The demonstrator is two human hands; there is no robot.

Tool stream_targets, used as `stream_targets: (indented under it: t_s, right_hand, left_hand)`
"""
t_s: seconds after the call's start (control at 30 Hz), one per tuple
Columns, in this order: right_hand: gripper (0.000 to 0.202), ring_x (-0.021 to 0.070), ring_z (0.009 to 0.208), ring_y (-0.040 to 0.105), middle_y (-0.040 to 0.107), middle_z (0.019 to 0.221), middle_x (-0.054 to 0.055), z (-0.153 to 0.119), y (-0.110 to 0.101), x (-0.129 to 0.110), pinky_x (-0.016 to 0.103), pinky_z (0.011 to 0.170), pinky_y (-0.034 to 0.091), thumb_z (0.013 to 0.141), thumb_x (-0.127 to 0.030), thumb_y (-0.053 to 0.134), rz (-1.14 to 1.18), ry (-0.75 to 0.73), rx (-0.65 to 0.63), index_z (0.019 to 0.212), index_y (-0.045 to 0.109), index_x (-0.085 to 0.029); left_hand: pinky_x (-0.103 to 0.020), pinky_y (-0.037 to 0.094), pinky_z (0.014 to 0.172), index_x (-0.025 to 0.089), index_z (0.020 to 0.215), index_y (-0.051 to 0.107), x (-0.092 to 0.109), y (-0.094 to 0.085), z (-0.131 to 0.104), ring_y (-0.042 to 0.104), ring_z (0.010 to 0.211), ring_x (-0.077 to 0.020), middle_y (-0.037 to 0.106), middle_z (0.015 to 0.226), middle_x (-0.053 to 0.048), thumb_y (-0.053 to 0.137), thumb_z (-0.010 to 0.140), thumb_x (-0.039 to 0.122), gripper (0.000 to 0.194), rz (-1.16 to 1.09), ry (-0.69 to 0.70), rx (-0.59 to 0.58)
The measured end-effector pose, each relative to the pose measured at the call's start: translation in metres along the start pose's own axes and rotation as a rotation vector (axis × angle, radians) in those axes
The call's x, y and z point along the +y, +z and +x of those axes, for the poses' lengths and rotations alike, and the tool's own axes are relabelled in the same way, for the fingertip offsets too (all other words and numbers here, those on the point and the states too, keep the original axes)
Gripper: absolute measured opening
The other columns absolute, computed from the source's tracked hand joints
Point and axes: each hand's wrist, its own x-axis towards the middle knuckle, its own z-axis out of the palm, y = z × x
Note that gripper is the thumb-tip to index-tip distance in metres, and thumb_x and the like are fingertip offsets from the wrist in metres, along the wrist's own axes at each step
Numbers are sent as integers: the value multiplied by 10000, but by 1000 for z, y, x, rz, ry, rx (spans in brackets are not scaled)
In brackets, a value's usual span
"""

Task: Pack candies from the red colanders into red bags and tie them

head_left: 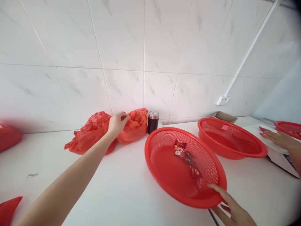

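My left hand point(118, 124) reaches out to the wall side of the table, its fingers pinched at the top of a bunched red plastic bag point(135, 127). Another red plastic bag point(94, 131) lies just left of it, partly behind my forearm. Down at the right, my right hand point(231, 205) grips the rim of a round red perforated basket point(164, 179), thumb inside and fingers underneath. The basket is tilted toward me. Several small red wrapped snack packets point(185, 157) lie in a row inside it.
A dark tumbler point(153, 122) with a metal lid stands by the wall. At right are a second red basket point(231, 150), a cardboard box point(223, 116) and a white scale point(279, 161). Another person's hand point(282, 139) is over the scale, near a further red basket point(290, 127).
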Motion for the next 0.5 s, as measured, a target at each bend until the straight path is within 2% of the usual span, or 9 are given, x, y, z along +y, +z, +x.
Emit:
stream_targets:
  t_s: [0.1, 0.17, 0.2, 0.27, 0.37, 0.43, 0.5]
  right_hand:
    - [625, 301, 812, 722, 746, 1016, 42, -3, -10, 6, 404, 681, 599, 678, -551, 687, -114, 11, -53, 1286, 590, -446]
    - [687, 287, 636, 701, 748, 818, 44, -3, -25, -8, 392, 588, 580, 688, -571, 669, -159, 3, -95, 1348, 538, -434]
    - [690, 278, 565, 675, 732, 746, 43, -2, -33, -23, 387, 541, 561, 697, -589, 652, -178, -13, -93, 1355, 535, -418]
    - [676, 275, 566, 659, 710, 715, 46, 4, -42, -68, 389, 541, 543, 735, -616, 602, -199, -103, -36, 1366, 525, -386]
    - [489, 258, 768, 689, 717, 856, 42, 24, -28, -156, 367, 665, 548, 845, -563, 535, -175, -304, -223, 1293, 572, -373]
    - [350, 235, 874, 676, 711, 969, 18, 43, 0, -212, 344, 701, 530, 896, -502, 499, -207, -479, -322, 1199, 621, -378]
    - [274, 204, 916, 655, 701, 1011, -6, 67, 36, -258, 319, 726, 508, 931, -415, 473, -235, -658, -375, 1147, 633, -361]
  left_hand:
    - [-362, 489, 887, 215, 1122, 640, 13, -18, 3, 636, 978, -229, 700, 1107, -82, 427, 918, 380, 338, -111, -10, 155]
    - [-350, 488, 907, 235, 1187, 607, 18, -25, 1, 630, 1007, -211, 676, 1177, -63, 452, 911, 377, 347, -173, 11, 170]
    - [-347, 490, 910, 249, 1206, 600, 19, -28, -1, 635, 1005, -203, 669, 1197, -53, 478, 899, 359, 348, -199, 22, 153]
    - [-348, 503, 891, 275, 1228, 597, 20, -29, -9, 659, 948, -193, 669, 1203, -40, 540, 864, 315, 370, -240, 42, 85]
    - [-359, 525, 838, 301, 1279, 563, 23, -26, -34, 672, 835, -182, 663, 1202, -44, 586, 841, 318, 439, -275, 54, 14]
    - [-371, 529, 828, 294, 1342, 483, 25, -22, -57, 656, 829, -184, 613, 1260, -67, 577, 855, 374, 503, -280, 38, 94]
    - [-397, 512, 883, 274, 1362, 432, 27, -13, -80, 631, 947, -217, 539, 1324, -96, 582, 854, 426, 551, -250, -2, 273]
